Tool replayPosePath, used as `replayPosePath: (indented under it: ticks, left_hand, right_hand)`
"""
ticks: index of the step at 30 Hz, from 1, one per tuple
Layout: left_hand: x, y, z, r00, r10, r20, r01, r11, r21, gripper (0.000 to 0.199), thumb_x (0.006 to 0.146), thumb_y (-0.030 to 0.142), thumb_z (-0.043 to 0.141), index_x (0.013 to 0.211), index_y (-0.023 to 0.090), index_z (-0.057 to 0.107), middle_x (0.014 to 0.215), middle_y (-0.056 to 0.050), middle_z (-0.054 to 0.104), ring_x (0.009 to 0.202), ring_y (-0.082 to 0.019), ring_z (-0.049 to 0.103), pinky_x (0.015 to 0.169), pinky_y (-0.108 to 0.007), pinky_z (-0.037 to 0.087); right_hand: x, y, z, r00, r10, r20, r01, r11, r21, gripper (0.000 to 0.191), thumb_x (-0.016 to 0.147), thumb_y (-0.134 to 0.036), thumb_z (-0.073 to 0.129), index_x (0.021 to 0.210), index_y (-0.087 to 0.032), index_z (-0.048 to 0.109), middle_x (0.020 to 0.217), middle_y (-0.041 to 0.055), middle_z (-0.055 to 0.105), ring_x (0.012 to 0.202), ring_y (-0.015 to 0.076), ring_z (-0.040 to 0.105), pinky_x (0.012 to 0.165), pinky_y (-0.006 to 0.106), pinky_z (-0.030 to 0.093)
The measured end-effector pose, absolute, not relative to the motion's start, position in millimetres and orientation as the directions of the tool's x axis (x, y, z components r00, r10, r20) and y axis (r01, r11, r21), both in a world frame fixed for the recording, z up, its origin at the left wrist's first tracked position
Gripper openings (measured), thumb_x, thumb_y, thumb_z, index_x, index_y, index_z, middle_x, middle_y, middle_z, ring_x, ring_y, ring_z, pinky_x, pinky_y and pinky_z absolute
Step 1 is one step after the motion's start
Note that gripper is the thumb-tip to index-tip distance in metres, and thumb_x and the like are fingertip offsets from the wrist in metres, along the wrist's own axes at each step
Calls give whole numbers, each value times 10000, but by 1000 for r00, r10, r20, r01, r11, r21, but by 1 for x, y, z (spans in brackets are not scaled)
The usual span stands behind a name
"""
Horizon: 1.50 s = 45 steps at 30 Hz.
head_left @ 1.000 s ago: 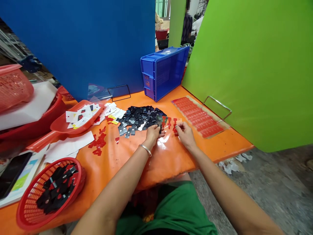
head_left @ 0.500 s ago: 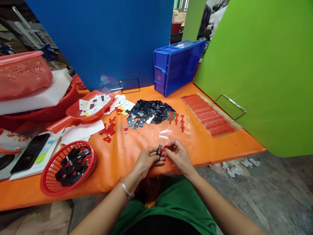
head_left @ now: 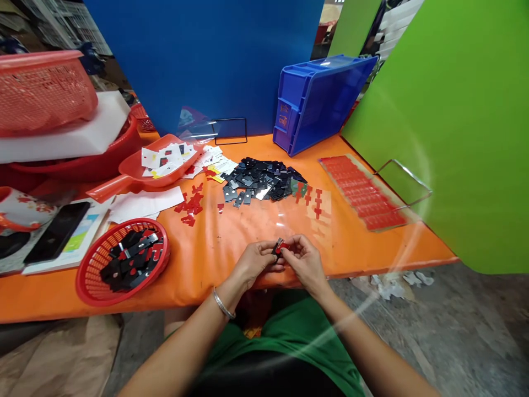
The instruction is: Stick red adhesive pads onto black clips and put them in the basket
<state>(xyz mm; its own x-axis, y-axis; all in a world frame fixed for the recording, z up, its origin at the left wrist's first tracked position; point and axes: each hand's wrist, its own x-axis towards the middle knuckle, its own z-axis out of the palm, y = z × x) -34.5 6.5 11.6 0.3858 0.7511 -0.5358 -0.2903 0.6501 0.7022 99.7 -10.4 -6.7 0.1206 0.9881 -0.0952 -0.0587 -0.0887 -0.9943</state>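
Near the front edge of the table, my left hand [head_left: 253, 263] is closed on a small flat black plate [head_left: 275, 252]. My right hand [head_left: 306, 263] pinches a small red sticker-like piece [head_left: 283, 246] and presses it over the plate's face. The fingertips of both hands almost meet and hide part of the two pieces. Beyond them lies a heap of similar black plates [head_left: 264, 177]. A clear sheet with several red T-shaped pieces [head_left: 318, 212] is right of the heap, and loose red pieces [head_left: 190, 205] lie to its left.
A red basket [head_left: 85, 278] of black plates with red parts stands at left, near a phone [head_left: 58, 231] and a mug [head_left: 25, 208]. Behind are a red dustpan [head_left: 124, 165] with paper scraps and a blue crate [head_left: 330, 105]. A red sticker sheet [head_left: 363, 193] lies at right.
My right hand has brought the red piece from beside the black plate to over its face. The head view has shifted, so the table sits slightly higher and further right.
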Motion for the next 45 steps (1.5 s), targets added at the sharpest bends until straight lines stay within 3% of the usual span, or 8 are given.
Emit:
replayPosePath:
  ticks: [22,34,40,45]
  left_hand:
    - [-35,7,9,400,755,-520,-311,645,698,296,669,-43,570,935,69,637,794,-83,683,640,-128,660,651,-236,553]
    - [-36,7,10,405,758,-511,-311,640,702,282,687,-14,613,959,57,636,806,-97,689,630,-125,658,649,-232,554]
    - [-29,5,13,314,772,-553,-283,632,721,163,752,68,618,912,66,650,717,-78,685,596,-133,659,609,-227,557]
    - [-22,1,12,242,810,-534,-284,586,759,123,773,94,613,884,73,661,670,-58,677,540,-113,640,575,-207,540]
  right_hand:
    - [97,-10,-8,127,987,-96,-18,-94,-995,292,679,-423,696,765,-223,501,654,-30,540,512,118,536,456,257,511]
    - [97,-12,-9,131,990,-60,4,-61,-998,236,715,-374,676,770,-216,510,690,-28,537,509,104,517,474,250,494]
    - [98,-13,-14,137,990,-15,83,-26,-996,229,736,-390,661,788,-220,516,717,-13,550,549,119,527,489,249,490]
    - [99,-20,-11,122,989,81,221,53,-974,133,826,-357,566,861,-229,548,825,29,585,683,160,583,602,294,522]
